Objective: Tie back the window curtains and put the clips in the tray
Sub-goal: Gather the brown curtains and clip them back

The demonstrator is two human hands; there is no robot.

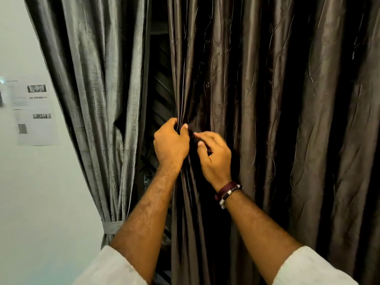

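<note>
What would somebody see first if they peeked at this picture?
Two hands in the middle: the left hand grips the bunched edge of the big dark curtain, and the right hand, with curled fingers, reaches in beside it. To the left hangs a grey curtain already tied back low down, and papers are stuck on the wall.

dark brown right curtain [267,99] with stitched leafy vines, plain silvery grey left curtain [98,79], white wall [30,192].
</note>
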